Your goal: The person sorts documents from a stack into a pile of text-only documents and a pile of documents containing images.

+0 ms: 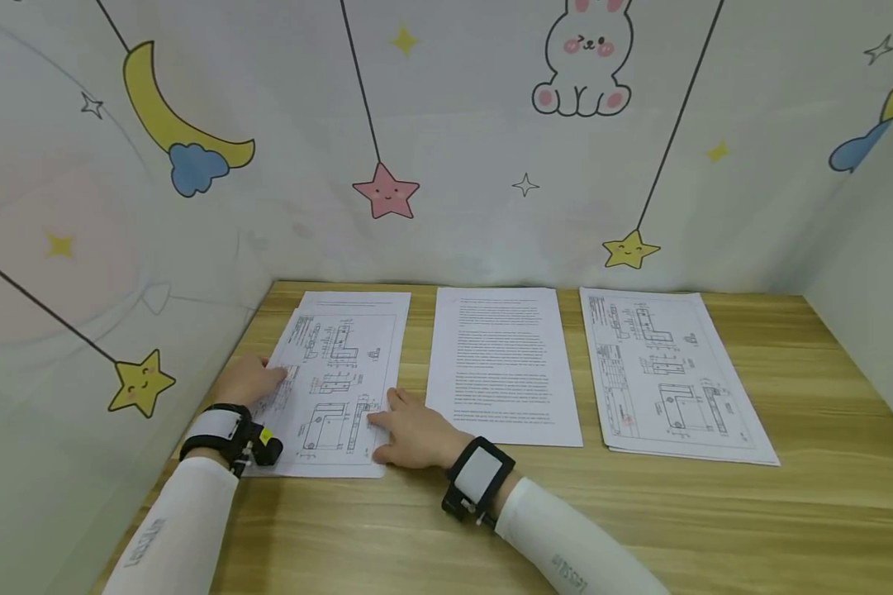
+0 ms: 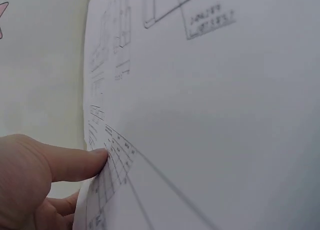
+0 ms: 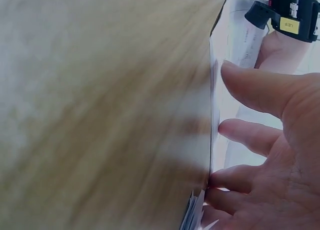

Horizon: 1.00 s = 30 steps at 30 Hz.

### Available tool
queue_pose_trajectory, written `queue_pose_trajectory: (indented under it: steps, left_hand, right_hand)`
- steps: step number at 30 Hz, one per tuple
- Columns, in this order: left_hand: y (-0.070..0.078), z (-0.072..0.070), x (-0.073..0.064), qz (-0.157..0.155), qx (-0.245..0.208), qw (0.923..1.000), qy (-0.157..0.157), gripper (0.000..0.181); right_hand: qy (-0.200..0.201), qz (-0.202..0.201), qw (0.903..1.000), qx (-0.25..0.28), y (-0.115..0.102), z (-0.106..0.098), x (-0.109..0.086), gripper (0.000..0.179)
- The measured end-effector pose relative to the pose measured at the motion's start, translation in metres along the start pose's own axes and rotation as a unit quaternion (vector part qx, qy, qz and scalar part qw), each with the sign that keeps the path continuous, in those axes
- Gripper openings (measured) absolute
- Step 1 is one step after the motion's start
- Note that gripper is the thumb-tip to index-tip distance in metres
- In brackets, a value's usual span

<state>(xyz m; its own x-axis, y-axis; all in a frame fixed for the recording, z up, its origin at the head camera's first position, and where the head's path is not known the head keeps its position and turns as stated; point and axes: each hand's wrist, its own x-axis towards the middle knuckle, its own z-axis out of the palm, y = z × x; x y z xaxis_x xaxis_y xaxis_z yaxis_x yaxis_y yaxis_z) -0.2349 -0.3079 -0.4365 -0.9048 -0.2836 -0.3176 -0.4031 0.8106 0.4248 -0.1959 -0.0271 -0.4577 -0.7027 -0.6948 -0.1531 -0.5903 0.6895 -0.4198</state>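
On the left of the table lies a stack of paper whose top sheet is a technical drawing [image 1: 379, 347]. A text sheet [image 1: 357, 299] sticks out from under it at the far end. My left hand [image 1: 249, 380] pinches the stack's left edge. In the left wrist view the thumb [image 2: 82, 162] lies on the drawing and the other fingers go behind the edge, partly hidden. With fingers spread, my right hand [image 1: 420, 430] rests at the stack's right edge. Its fingertips [image 3: 227, 127] touch the side of the sheets in the right wrist view.
A printed text page [image 1: 501, 368] lies in the middle, right of my right hand. Further right is another stack topped by a drawing [image 1: 676, 372]. The wooden table [image 1: 684, 521] meets a cartoon-printed backdrop [image 1: 476, 240] behind and at both sides.
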Motion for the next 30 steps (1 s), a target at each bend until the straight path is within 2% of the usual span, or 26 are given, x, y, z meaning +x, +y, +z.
queue_pose_trajectory:
  steps: [3, 7, 11, 15, 20, 25, 27, 30]
  left_hand:
    - [0.000, -0.001, 0.002, -0.001, -0.028, 0.9993, -0.025, 0.050]
    - [0.003, -0.004, 0.002, 0.014, -0.045, 0.9978, -0.046, 0.053]
    - [0.008, -0.010, -0.001, 0.052, -0.086, 0.9937, -0.050, 0.057]
    - [0.013, -0.016, -0.005, 0.073, -0.149, 0.9845, -0.057, 0.060]
    - [0.019, -0.022, -0.011, 0.075, -0.211, 0.9723, -0.068, 0.059]
    - [0.024, -0.025, -0.019, 0.109, -0.240, 0.9619, -0.073, 0.058]
    - [0.028, -0.026, -0.023, 0.130, -0.247, 0.9572, -0.075, 0.057]
    - [0.037, -0.023, -0.028, 0.158, -0.251, 0.9526, -0.064, 0.053]
  right_hand:
    - [0.011, -0.003, 0.9996, 0.027, 0.004, 0.000, 0.001, 0.056]
    - [0.035, 0.008, 0.9943, 0.101, 0.010, 0.000, 0.003, 0.057]
    - [0.061, 0.034, 0.9791, 0.191, 0.018, -0.002, 0.003, 0.060]
    - [0.096, 0.056, 0.9551, 0.274, 0.026, -0.008, 0.000, 0.065]
    - [0.153, 0.088, 0.9092, 0.377, 0.035, -0.019, -0.002, 0.069]
    - [0.187, 0.131, 0.8435, 0.486, 0.041, -0.032, -0.002, 0.074]
    - [0.183, 0.143, 0.8122, 0.535, 0.043, -0.037, -0.002, 0.075]
    - [0.177, 0.148, 0.7703, 0.594, 0.046, -0.042, 0.000, 0.075]
